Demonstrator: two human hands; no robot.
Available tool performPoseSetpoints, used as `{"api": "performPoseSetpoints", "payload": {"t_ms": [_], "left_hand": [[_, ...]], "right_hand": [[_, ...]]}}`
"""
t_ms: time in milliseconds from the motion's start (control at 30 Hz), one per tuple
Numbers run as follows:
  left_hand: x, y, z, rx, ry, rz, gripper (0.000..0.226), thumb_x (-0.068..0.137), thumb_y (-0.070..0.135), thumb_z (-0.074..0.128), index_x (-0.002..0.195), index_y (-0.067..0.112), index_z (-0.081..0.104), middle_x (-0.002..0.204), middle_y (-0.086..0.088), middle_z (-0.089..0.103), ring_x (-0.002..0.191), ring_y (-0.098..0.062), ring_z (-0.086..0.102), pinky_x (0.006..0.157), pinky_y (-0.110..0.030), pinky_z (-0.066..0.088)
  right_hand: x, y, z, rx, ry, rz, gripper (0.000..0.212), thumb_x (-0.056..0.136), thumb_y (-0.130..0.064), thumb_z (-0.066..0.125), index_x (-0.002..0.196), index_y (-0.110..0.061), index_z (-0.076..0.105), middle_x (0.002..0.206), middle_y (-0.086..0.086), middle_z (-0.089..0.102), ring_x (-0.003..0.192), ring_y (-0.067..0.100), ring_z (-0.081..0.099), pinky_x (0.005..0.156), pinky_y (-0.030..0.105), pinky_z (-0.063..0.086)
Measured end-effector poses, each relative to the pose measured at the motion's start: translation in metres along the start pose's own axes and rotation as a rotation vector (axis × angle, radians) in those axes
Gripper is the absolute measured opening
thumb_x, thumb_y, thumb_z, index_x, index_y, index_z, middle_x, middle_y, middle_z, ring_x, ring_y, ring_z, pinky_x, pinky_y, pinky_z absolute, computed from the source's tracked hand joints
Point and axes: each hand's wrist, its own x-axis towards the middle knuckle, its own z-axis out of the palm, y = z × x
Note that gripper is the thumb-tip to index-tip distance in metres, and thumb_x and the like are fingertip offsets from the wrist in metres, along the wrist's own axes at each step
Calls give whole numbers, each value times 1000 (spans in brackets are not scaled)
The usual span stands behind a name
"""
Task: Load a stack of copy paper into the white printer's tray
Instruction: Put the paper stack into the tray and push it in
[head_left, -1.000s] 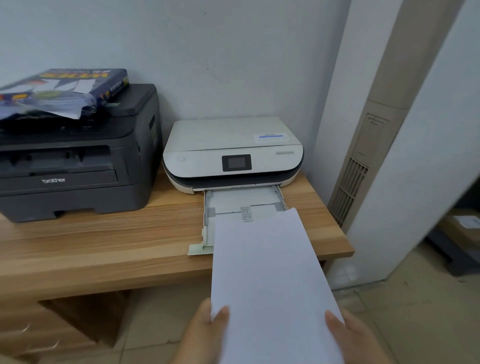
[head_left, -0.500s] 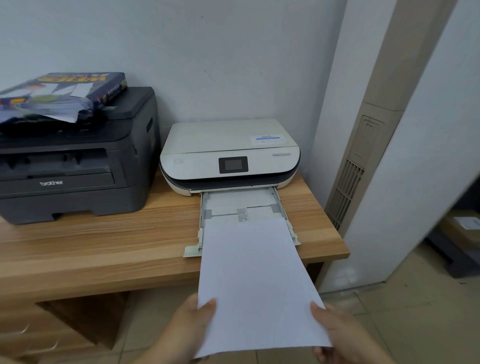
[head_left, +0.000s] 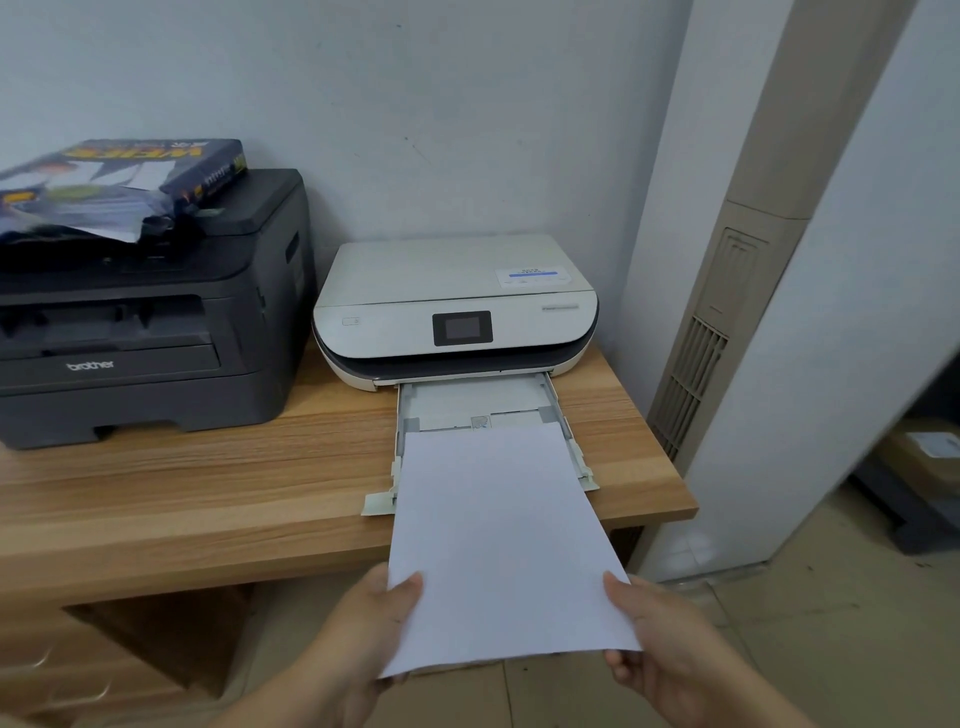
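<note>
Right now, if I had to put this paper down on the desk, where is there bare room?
The bare wood of the desk in front of the black printer, left of the pulled-out tray, is widest. The strip right of the tray is narrow. The back is crowded by both printers, including the white printer.

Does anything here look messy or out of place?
Yes: the torn-open paper ream wrapper lies crumpled on top of the black printer, hanging past its left side. The paper stack itself looks straight, lined up with the white printer's tray.
</note>
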Motion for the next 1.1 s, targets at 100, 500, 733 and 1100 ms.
{"api": "performPoseSetpoints", "payload": {"t_ms": [100, 500, 733, 1100], "left_hand": [[1, 3, 2, -17, -1, -12, 20, 97, 20, 42, 108, 11, 57, 78, -7, 64, 34, -7, 53, 31, -13, 32], [21, 13, 1, 8, 35, -41, 14, 97, 23, 43, 101, 19, 56, 79, -3, 65, 54, -16, 49, 44, -21, 26], [29, 10, 5, -4, 47, -46, 19, 97, 25, 41, 110, 20, 55, 84, -3, 66, 56, -16, 51, 41, -19, 29], [48, 16, 13, 15, 94, -58, 24, 96, 27, 44, 117, 21, 53, 89, -4, 63, 63, -17, 49, 48, -23, 31]], "right_hand": [[4, -3, 2, -6, 4, 1, 23, 98, -24, 44, 99, -7, 59, 60, 10, 58, 34, 15, 45, 35, 22, 38], [14, -11, -1, 94, -59, -4, 21, 97, -19, 45, 102, -4, 58, 52, 8, 63, 39, 17, 56, 37, 22, 46], [27, -9, -3, 10, 19, -77, 27, 99, -12, 40, 121, -8, 55, 67, 9, 58, 39, 11, 50, 37, 22, 43], [46, -16, -1, 82, 100, -104, 31, 99, -13, 39, 124, -7, 56, 69, 5, 56, 38, 8, 44, 36, 18, 39]]}}
